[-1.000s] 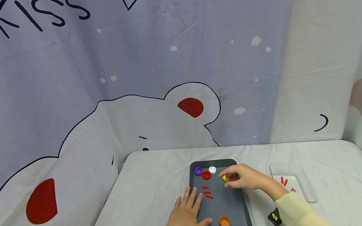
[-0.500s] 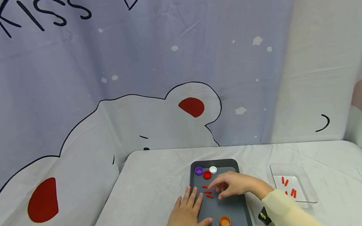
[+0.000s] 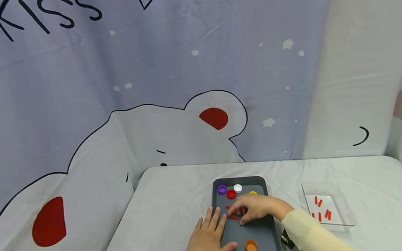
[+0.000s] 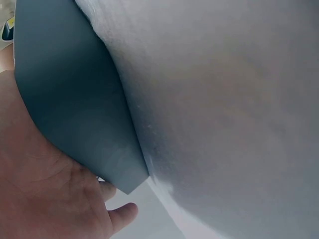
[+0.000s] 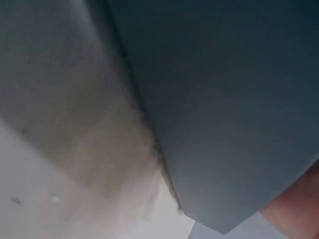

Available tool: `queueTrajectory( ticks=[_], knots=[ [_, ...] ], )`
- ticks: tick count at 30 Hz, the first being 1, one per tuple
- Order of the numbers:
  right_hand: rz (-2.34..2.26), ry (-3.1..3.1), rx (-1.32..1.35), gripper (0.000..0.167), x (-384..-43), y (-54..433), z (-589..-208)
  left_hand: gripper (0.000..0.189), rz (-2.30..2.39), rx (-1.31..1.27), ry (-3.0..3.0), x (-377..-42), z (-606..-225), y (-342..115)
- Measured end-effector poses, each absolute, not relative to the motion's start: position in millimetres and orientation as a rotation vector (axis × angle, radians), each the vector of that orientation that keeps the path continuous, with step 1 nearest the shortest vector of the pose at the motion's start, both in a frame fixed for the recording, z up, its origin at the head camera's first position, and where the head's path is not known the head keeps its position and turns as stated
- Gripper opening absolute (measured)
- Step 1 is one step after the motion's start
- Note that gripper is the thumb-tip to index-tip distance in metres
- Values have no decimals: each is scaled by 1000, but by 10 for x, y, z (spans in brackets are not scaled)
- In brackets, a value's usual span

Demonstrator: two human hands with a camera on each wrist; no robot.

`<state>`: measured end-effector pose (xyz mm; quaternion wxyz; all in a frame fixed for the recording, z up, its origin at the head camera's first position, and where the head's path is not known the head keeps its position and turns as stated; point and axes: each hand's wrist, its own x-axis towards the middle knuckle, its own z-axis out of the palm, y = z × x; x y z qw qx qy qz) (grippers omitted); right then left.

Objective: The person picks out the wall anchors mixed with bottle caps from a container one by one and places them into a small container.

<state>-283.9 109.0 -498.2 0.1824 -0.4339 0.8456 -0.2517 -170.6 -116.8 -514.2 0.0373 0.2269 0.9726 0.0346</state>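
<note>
My left hand lies spread over the left edge of a dark grey tray, fingers straight. In the left wrist view, that hand shows its palm side beside a dark panel. My right hand is over the tray's middle, thumb and forefinger apart, fingertips at several small red sticks. One red stick shows beside the fingers; another is partly hidden by them, and contact is unclear. Close behind that hand is a yellow cap, partly covered. An orange cap sits near the tray's front.
Purple, red and white caps stand at the tray's far end. To the right, a clear plastic box holds several red sticks. A black device is by the right sleeve. White cloth covers the table.
My right hand has moved left and toward me, from the yellow cap to the red sticks. The yellow cap stays on the tray. The left hand keeps its place.
</note>
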Motion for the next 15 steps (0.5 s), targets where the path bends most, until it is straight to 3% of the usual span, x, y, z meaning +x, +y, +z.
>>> queueTrajectory(
  ticks=[15],
  knots=[
    [-607,2439,-1229,34,-2904,1049,-5032,86,100,708,2992,-1727,-5174,-1174]
  ],
)
